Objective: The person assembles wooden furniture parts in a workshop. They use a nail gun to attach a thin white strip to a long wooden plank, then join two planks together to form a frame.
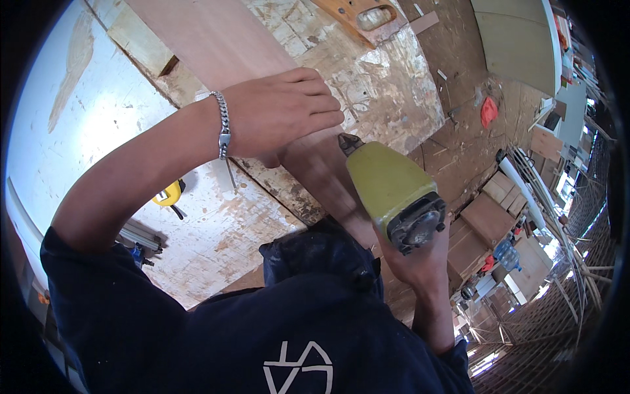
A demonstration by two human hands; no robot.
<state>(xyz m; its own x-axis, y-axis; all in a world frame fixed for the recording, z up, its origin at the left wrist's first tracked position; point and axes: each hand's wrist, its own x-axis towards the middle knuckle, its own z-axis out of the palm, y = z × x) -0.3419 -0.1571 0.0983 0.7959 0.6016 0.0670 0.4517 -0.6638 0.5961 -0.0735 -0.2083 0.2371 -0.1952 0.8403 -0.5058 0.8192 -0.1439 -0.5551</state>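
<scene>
A long pinkish-brown wooden board (216, 39) runs from the far edge of the bench down toward my body. My left hand (282, 111), with a chain bracelet at its wrist, lies over the board; its fingers are together and its thumb shows at the near edge. In my right hand (403, 266) is a yellow-green nail gun (390, 184), its dark nose close to the board's right edge, just beside my left fingertips. The gun's body hides most of my right fingers. Whether the nose touches the wood is unclear.
On the worn bench top (394, 85) lies a handsaw with a wooden handle (357, 16). A yellow tape measure (168, 194) and a wood block (144, 43) sit left of the board. Wood panels (489, 220) and a water bottle (506, 255) stand at the right.
</scene>
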